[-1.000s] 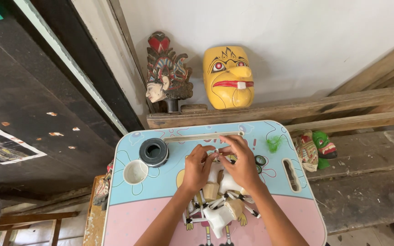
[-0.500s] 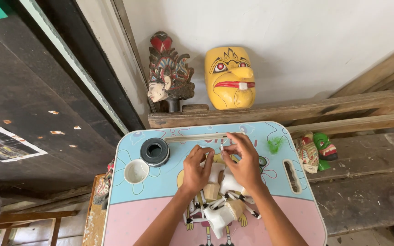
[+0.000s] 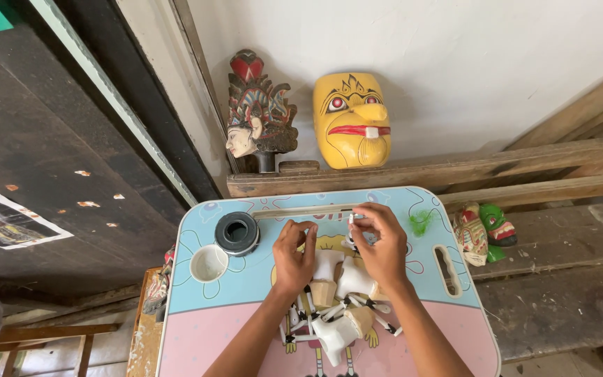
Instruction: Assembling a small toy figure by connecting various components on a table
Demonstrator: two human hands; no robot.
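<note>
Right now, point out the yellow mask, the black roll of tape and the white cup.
yellow mask (image 3: pixel 351 119), head view, its forehead and nose.
black roll of tape (image 3: pixel 236 233), head view, its top rim.
white cup (image 3: pixel 209 263), head view, its inside.

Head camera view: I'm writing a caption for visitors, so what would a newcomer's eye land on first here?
Probably the bright yellow mask leaning against the white wall, with a carved painted head just left of it on the wooden ledge. Below, the left hand and right hand meet over white puppet pieces on a small blue and pink table.
</note>
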